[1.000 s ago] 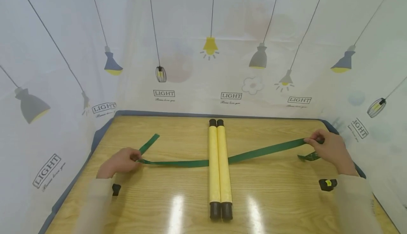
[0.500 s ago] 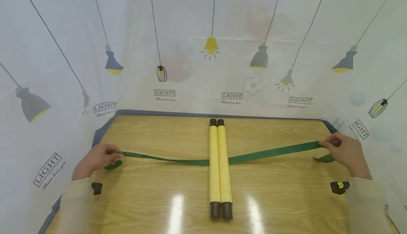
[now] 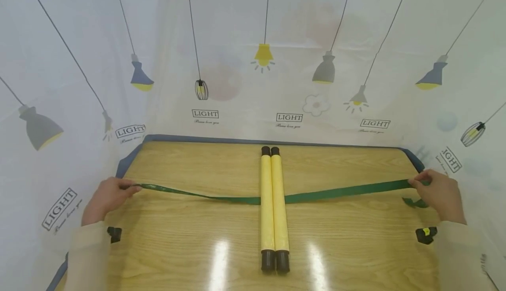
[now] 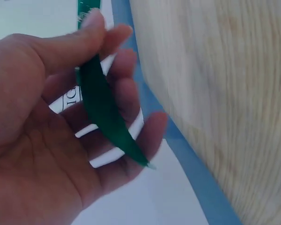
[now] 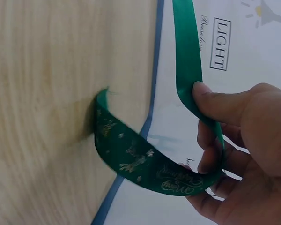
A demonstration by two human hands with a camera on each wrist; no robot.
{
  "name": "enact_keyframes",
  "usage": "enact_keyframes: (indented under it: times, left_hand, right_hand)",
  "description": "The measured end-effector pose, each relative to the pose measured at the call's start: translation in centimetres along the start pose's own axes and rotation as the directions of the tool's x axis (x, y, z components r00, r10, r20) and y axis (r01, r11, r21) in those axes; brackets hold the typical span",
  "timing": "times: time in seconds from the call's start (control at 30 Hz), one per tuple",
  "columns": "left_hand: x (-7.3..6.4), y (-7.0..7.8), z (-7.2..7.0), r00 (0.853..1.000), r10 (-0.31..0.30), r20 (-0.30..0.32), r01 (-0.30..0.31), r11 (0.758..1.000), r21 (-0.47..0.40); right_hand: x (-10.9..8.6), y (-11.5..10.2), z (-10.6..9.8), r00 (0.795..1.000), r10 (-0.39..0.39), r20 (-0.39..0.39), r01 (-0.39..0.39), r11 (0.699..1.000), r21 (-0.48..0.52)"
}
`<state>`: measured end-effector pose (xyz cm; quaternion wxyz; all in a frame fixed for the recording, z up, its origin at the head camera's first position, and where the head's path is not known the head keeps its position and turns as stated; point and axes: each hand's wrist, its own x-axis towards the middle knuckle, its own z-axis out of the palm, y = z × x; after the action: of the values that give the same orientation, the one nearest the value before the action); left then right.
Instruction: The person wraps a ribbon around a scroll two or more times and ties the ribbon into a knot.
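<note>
A long green ribbon (image 3: pixel 348 191) stretches across the table and runs under two yellow rods (image 3: pixel 273 203) with dark end caps, which lie side by side. At its left part, my left hand (image 3: pixel 108 198) pinches the ribbon between thumb and index finger; in the left wrist view a short tail of ribbon (image 4: pixel 100 101) hangs over the other fingers. My right hand (image 3: pixel 442 196) pinches the ribbon's right part. Its loose end curls below that hand, and the right wrist view shows pale printed lettering and figures on this ribbon end (image 5: pixel 140 164).
Pale wall sheets (image 3: pixel 237 27) printed with hanging lamps surround the wooden table (image 3: pixel 197 238) on three sides. A blue strip (image 3: pixel 205 140) borders the table's back edge. Small black objects (image 3: pixel 426 234) show beside each wrist.
Both hands have moved outward, the left one farther, drawing the ribbon out wider. The left tail, which stuck up beside the hand, has shortened out of the head view. The rods stay put.
</note>
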<state>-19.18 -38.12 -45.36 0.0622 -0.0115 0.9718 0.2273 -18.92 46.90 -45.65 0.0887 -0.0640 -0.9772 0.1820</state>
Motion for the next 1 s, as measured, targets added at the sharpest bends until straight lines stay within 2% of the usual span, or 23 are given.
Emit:
enact_keyframes:
  times: [0.1,0.23,0.37,0.47,0.6,0.7,0.83,1.0]
  left_hand:
    - [0.4,0.0,0.4,1.000,-0.008,0.001,0.007,1.000,0.015]
    - [0.9,0.3,1.1,1.000,0.020,0.014,-0.020,1.000,0.014]
    - [1.2,1.4,1.7,0.999,0.042,0.021,-0.042,0.999,0.023]
    - [1.2,2.9,2.2,0.998,0.057,-0.010,-0.056,0.997,0.053]
    - [1.1,5.6,3.4,0.997,0.063,-0.045,-0.063,0.998,0.018]
    - [0.9,7.7,4.4,0.997,0.063,-0.046,-0.065,0.998,-0.028]
    - [0.9,9.9,6.1,0.995,0.082,-0.061,-0.083,0.996,-0.024]
    - [1.2,12.3,8.0,0.995,0.096,-0.021,-0.097,0.993,-0.063]
  right_hand:
    - [0.0,0.2,0.7,0.999,-0.026,0.020,0.026,1.000,0.003]
    - [0.0,0.3,1.4,0.996,-0.055,0.077,0.054,0.998,0.013]
    - [0.3,0.1,2.0,0.989,-0.053,0.136,0.055,0.998,-0.010]
    - [0.5,-0.5,2.4,0.986,-0.057,0.157,0.059,0.998,-0.005]
    - [0.5,-1.8,3.1,0.984,-0.091,0.152,0.086,0.995,0.041]
    - [0.5,-3.3,3.8,0.981,-0.117,0.152,0.109,0.992,0.058]
    - [0.5,-5.5,4.6,0.975,-0.129,0.183,0.117,0.990,0.076]
    - [0.4,-7.7,5.8,0.961,-0.136,0.242,0.115,0.989,0.097]
